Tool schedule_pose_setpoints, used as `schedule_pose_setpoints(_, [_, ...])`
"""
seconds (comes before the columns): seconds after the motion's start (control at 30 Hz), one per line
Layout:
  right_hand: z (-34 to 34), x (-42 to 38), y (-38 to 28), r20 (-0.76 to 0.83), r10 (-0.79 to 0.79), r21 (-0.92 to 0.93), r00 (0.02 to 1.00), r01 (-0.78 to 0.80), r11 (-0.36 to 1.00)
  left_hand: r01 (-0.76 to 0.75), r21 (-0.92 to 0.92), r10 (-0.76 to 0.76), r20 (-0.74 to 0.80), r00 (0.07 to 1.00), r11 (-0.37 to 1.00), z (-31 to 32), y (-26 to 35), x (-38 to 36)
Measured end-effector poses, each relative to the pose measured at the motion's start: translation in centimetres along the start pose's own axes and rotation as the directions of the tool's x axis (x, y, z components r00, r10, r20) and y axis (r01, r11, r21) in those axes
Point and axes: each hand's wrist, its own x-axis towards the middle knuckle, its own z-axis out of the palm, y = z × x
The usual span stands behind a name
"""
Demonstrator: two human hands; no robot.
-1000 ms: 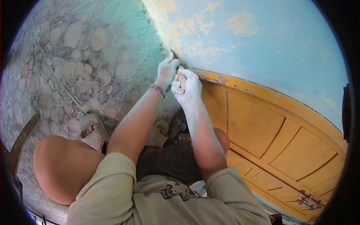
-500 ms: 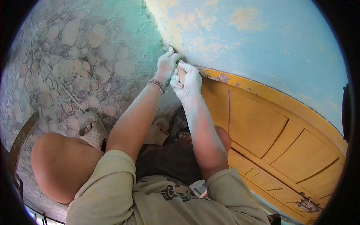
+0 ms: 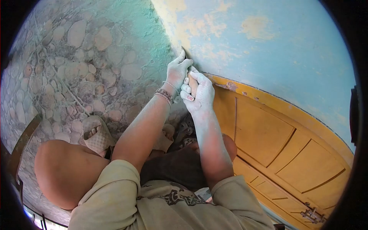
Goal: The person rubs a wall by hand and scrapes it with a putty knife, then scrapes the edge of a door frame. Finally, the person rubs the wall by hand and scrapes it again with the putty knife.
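Observation:
My right hand [image 3: 200, 90], white with dust, is wrapped round the light wooden handle of a scraper [image 3: 193, 85]. Just ahead of it my left hand [image 3: 178, 73], dusty too and with bracelets at the wrist, is closed at the scraper's front part. A dark, narrow blade tip [image 3: 183, 50] pokes out beyond the left fingers. It meets the pale seam where the blue wall [image 3: 291, 50] joins the green-painted surface [image 3: 134, 27]. Most of the blade is hidden by my fingers.
Right of my hands, a yellow-orange panelled door [image 3: 264, 134] has a chipped frame and a metal latch [image 3: 312, 215]. Rough stonework [image 3: 76, 71] covers the left side. My sandalled foot [image 3: 96, 134] and bent knee [image 3: 63, 168] are below. Peeled patches [image 3: 255, 27] mark the blue wall.
The whole view has shifted slightly, with hands and surroundings lower and to the right. More of the scraper's blade tip shows past my left fingers. Both hands keep their hold.

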Motion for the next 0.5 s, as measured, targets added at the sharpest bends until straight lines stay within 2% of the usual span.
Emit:
schedule_pose_setpoints(0.03, [-0.1,-0.1,0.1,0.009,-0.012,0.002,1.000,0.012,1.000,-0.030,0.050,0.030,-0.002,1.000,0.998,0.1,0.0,-0.2])
schedule_pose_setpoints(0.07, [-0.1,0.6,0.4,0.002,-0.012,0.013,1.000,0.012,1.000,0.171,-0.045,-0.164,0.126,0.978,0.984,-0.8,0.1,0.1])
schedule_pose_setpoints(0.1, [-0.1,0.7,0.4,-0.010,-0.006,0.025,1.000,0.006,1.000,0.183,-0.087,-0.171,0.134,0.976,0.979,-0.8,0.4,-0.1])
schedule_pose_setpoints(0.17, [0.1,1.0,0.3,-0.020,0.006,0.044,1.000,-0.005,0.999,0.195,-0.173,-0.172,0.141,0.975,0.965,-0.6,1.3,-0.2])
schedule_pose_setpoints(0.2, [-0.2,0.6,0.1,0.016,0.008,0.075,1.000,-0.009,0.997,0.155,-0.062,-0.148,0.108,0.983,0.986,-0.3,1.8,-0.6])
schedule_pose_setpoints(0.3, [0.2,-1.2,-0.9,0.086,-0.004,0.100,0.996,-0.005,0.995,0.081,-0.052,-0.078,0.056,0.995,0.995,0.9,2.4,-1.2])
schedule_pose_setpoints(0.33, [0.6,-1.0,-1.0,0.035,0.002,0.072,0.999,-0.004,0.997,0.081,0.008,-0.081,0.098,0.992,0.997,0.5,1.8,-0.5])
schedule_pose_setpoints(0.43, [0.7,0.9,-0.4,0.042,0.001,0.067,0.999,-0.004,0.998,0.167,-0.184,-0.153,0.090,0.984,0.969,0.1,2.4,0.0])
schedule_pose_setpoints(0.5, [0.9,0.4,-0.2,0.023,-0.012,0.063,1.000,0.010,0.998,0.143,-0.189,-0.125,0.102,0.987,0.972,-0.1,2.9,-0.5])
